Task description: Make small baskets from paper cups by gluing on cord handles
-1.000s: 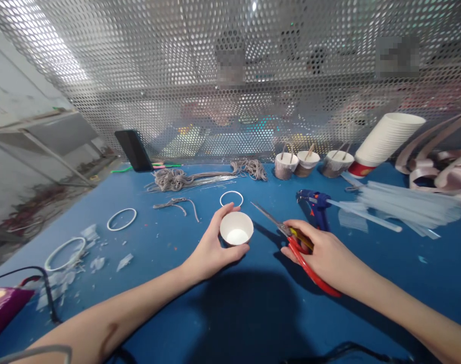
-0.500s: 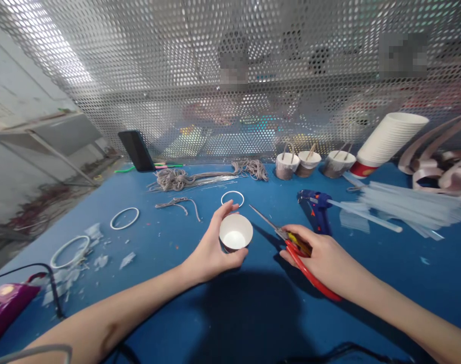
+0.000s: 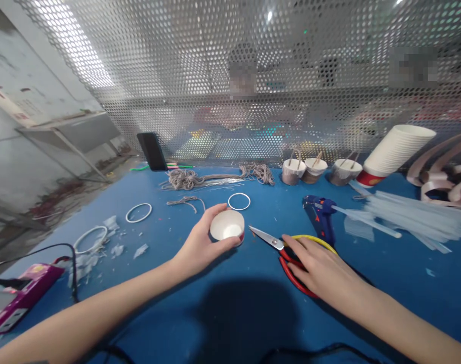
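My left hand (image 3: 205, 237) is closed around a short white paper cup (image 3: 227, 225), tilted so its bare inside faces me. A bit of red shows on its outer wall. To the right, my right hand (image 3: 313, 263) is on the red and yellow handles of a pair of scissors (image 3: 273, 240), fingers over and between the loops. The scissors appear flat on the table, blades together, tips toward the cup but apart from it. Just beyond the cup lies a white ring (image 3: 239, 201).
A blue glue gun (image 3: 321, 215) and clear glue sticks (image 3: 416, 212) lie right. Behind stand several small cups (image 3: 294, 172) and a leaning paper cup stack (image 3: 399, 151). Grey cord (image 3: 184, 179), a phone (image 3: 152, 151) and a purple power strip (image 3: 29, 296) are left. Perforated metal (image 3: 200, 91) closes the back.
The scissors have turned from edge-on to flat, and my right hand has spread over their handles. My left hand has tipped the cup further. The whole view has shifted slightly.
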`<state>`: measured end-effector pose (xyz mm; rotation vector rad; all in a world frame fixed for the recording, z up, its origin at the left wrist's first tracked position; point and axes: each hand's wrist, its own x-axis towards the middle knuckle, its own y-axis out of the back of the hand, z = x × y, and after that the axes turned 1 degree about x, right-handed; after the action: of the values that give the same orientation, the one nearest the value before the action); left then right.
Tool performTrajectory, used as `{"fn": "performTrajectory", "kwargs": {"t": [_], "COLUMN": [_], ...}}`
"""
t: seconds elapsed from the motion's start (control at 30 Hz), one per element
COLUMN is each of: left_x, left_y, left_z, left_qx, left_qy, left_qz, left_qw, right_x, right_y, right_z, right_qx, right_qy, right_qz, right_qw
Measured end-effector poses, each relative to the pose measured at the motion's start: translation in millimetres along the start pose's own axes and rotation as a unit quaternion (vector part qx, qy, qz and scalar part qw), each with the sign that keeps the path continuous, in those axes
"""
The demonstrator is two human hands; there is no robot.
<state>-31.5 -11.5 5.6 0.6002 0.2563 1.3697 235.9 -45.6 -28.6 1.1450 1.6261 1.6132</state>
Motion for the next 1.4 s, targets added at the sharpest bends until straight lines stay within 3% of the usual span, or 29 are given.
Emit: {"fn": "performTrajectory", "kwargs": {"t": [0.17, 0.27, 0.33, 0.4, 0.57, 0.7, 0.87, 0.97, 1.07, 1.17, 1.3, 1.4], "left_x": [-1, 15, 33, 54, 88, 91, 88, 82, 71, 57, 36, 22], "left_y": [-1.1, 8.2, 15.4, 20.2, 13.9, 0.7, -10.0, -6.9, 14.8, 56.1, 114.0, 138.1], "left_z": [-10, -14, -20, -28, -46, -50, -44, -36, -29, -34, -62, -83], "left_qx": [-0.033, -0.045, 0.065, 0.249, 0.345, 0.401, 0.453, 0.476, 0.497, 0.519, 0.543, 0.550], "left_qy": [-0.069, -0.080, -0.096, -0.163, -0.212, -0.236, -0.230, -0.211, -0.170, -0.094, 0.029, 0.099], "left_qz": [-0.071, -0.031, -0.005, -0.052, -0.151, -0.191, -0.188, -0.173, -0.142, -0.091, -0.033, -0.027], "left_qw": [0.995, 0.995, 0.993, 0.953, 0.902, 0.864, 0.841, 0.836, 0.839, 0.845, 0.839, 0.829], "right_x": [-3, -4, -4, -5, -6, -7, -7, -8, -9, -8, -8, -7], "right_y": [-1, -2, -4, -6, -8, -6, -6, -7, -7, -6, -3, -1], "right_z": [-5, -7, -8, -8, -6, -6, -4, -1, 0, 0, -1, -3], "right_qx": [-0.072, -0.112, -0.138, -0.161, -0.195, -0.202, -0.199, -0.197, -0.202, -0.208, -0.208, -0.206], "right_qy": [0.012, 0.019, 0.036, 0.059, 0.091, 0.095, 0.116, 0.119, 0.121, 0.120, 0.123, 0.120], "right_qz": [0.006, 0.020, 0.037, 0.059, 0.085, 0.076, 0.063, 0.065, 0.067, 0.070, 0.069, 0.067], "right_qw": [0.997, 0.993, 0.989, 0.983, 0.973, 0.972, 0.971, 0.971, 0.969, 0.968, 0.968, 0.969]}}
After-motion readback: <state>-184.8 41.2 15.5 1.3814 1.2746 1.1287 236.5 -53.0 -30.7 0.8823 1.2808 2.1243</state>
